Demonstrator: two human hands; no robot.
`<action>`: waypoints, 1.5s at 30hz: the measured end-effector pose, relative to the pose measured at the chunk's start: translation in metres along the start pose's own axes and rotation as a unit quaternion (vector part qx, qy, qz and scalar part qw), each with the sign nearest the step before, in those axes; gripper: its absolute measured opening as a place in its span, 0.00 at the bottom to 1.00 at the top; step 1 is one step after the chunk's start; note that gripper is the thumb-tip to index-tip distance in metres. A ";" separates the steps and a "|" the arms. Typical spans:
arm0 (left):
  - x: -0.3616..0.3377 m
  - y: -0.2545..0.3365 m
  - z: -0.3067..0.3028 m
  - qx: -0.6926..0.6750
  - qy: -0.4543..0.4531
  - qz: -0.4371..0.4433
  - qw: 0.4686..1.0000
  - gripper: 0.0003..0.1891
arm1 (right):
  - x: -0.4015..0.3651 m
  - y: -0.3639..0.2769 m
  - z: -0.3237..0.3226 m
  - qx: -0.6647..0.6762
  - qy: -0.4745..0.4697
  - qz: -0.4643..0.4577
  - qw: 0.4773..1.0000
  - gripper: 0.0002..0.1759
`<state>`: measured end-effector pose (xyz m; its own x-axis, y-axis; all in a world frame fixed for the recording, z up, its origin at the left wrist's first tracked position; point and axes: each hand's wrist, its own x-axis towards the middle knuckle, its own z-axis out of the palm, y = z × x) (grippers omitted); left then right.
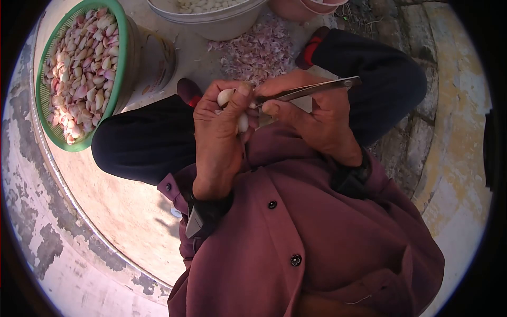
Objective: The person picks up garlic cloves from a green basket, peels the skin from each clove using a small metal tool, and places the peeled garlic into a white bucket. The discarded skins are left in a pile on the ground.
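My left hand (224, 119) is closed around several pale garlic cloves; one clove (225, 97) shows between thumb and fingers, and another (243, 123) lies lower against the palm side. In my right hand (322, 113) is a metal blade-like tool (311, 89), pinched between thumb and fingers. Its narrow end touches or nearly touches the left fingertips, where a small whitish piece shows. The two hands are close together above my lap. Which part of the clove the tool meets is too small to tell.
A green basket (124, 63) of unpeeled cloves stands on a bucket (153, 61) at the upper left. Behind the hands, a white tub (211, 21) holds peeled cloves, beside a pink basin (301, 10). Garlic skins (259, 50) lie on the ground between my feet.
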<state>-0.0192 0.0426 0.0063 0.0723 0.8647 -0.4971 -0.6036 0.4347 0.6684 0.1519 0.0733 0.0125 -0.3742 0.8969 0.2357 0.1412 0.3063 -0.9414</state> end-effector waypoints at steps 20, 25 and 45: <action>0.002 -0.005 0.005 0.002 0.047 0.007 0.999 0.08 | -0.009 0.013 0.009 0.113 0.047 0.045 0.991 0.15; 0.001 -0.008 0.006 0.041 0.036 0.023 0.998 0.06 | -0.005 0.014 0.006 -0.028 0.046 -0.045 0.998 0.14; -0.001 -0.008 0.005 -0.013 0.019 0.005 1.000 0.07 | -0.012 0.020 -0.002 0.177 0.058 0.103 0.977 0.13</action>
<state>-0.0104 0.0392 0.0040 0.0375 0.8585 -0.5115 -0.6245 0.4197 0.6586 0.1610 0.0696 -0.0086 -0.2625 0.9642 0.0383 -0.1313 0.0037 -0.9913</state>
